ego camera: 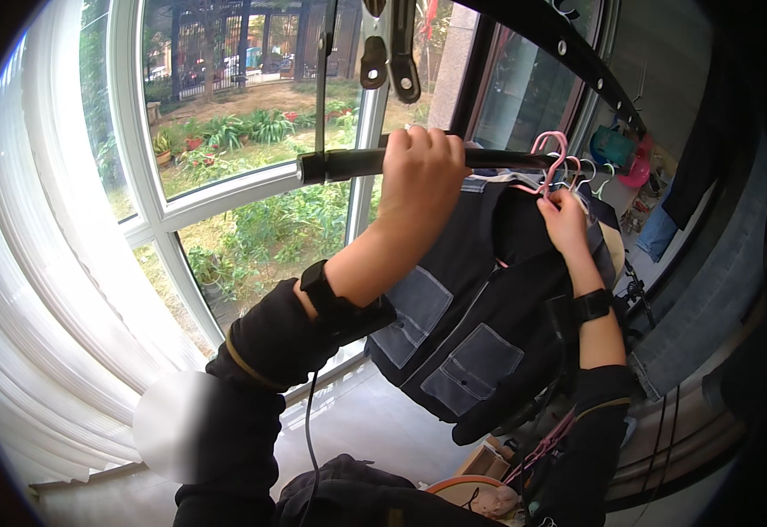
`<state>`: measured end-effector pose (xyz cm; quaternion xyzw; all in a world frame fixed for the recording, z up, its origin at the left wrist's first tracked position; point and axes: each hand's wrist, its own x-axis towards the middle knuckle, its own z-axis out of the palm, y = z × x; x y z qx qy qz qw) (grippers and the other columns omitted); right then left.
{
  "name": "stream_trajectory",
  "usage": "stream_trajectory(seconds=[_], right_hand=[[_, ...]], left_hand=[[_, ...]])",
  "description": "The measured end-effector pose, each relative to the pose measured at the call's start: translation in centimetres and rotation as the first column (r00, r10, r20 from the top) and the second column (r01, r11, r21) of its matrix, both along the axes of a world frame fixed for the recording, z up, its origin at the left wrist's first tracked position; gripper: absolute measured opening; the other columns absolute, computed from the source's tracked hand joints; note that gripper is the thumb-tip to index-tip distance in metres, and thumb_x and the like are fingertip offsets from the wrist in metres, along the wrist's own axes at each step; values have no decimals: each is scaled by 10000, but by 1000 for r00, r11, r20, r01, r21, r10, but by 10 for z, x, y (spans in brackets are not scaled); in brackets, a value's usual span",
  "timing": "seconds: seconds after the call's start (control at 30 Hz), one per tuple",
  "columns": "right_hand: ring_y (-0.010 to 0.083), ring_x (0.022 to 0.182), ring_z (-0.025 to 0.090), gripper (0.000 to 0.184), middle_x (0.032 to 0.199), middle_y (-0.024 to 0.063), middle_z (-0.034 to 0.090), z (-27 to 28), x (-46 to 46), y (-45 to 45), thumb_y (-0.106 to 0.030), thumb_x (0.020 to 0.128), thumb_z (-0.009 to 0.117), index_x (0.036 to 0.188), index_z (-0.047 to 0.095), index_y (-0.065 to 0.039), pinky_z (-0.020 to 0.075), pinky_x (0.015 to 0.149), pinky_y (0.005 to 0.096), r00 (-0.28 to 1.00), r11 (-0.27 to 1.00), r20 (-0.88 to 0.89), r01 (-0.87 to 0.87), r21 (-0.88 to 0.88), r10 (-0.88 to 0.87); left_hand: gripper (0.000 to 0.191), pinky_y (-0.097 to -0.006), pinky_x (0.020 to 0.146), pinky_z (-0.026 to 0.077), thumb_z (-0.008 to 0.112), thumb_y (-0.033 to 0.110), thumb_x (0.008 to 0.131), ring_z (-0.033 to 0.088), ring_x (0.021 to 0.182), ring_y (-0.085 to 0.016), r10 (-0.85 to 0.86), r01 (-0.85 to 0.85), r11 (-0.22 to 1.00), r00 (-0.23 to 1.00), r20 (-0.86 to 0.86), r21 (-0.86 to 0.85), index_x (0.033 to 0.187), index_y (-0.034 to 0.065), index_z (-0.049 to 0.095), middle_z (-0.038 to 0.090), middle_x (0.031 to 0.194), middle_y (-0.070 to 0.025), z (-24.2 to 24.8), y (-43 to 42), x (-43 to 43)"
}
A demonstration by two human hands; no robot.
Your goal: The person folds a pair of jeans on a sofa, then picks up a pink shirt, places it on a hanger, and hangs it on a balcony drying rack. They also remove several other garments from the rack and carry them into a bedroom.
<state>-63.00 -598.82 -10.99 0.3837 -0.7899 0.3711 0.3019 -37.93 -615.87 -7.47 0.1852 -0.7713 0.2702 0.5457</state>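
Note:
My left hand [423, 171] is wrapped over a black clothes rail [357, 163] close to its capped end. My right hand [564, 221] pinches the lower neck of a pink clothes hanger [556, 155], whose hook is at the rail. On that hanger is a black zip-up jacket [462, 290] with grey-blue patch pockets; it hangs tilted below the rail. Whether the hook rests on the rail cannot be told. Several other hangers, white, pink and green, hang farther along with more clothes partly hidden behind the jacket.
Metal clips [390, 59] hang above the rail, beside a thin upright rod [324, 79]. A perforated black bar [561, 47] runs overhead. A white curtain [47, 277] and window are at left. Jeans [706, 309] hang at right. Below are a wooden box [487, 459] and a round orange-rimmed container [446, 487].

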Motion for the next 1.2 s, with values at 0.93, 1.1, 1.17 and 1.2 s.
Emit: stream_trajectory(seconds=[0.93,1.1,1.17,1.2], right_hand=[[180,809,657,142,829,113,659,-107,163,87,-34,820,676,908,570,-1,507,718,297,780,912,530,-410,29,334],[183,792,664,152,841,97,663,-115,171,94,-21,819,687,909,564,-16,514,702,285,688,865,575,-497,-72,443],[171,754,654,166,815,96,656,-118,172,94,-14,803,701,897,563,-15,506,668,275,707,876,577,-481,-33,409],[168,742,650,170,803,97,651,-119,174,94,-16,799,705,892,563,-14,502,657,274,714,870,560,-492,-28,421]], left_hand=[[387,-384,969,282,777,283,700,541,973,-159,-418,387,887,905,-80,-252,1013,164,583,571,1023,15,-4,20,6],[387,-382,1000,234,763,307,735,508,1072,-162,-322,303,927,945,-51,-222,1064,173,609,560,1122,15,-19,24,14],[407,-410,1041,196,776,314,726,478,1146,-166,-319,315,934,948,2,-170,1074,174,620,529,1197,5,-26,27,19],[409,-419,1054,181,780,319,723,471,1162,-170,-297,298,943,954,32,-147,1073,176,622,520,1213,-2,-30,29,21]])
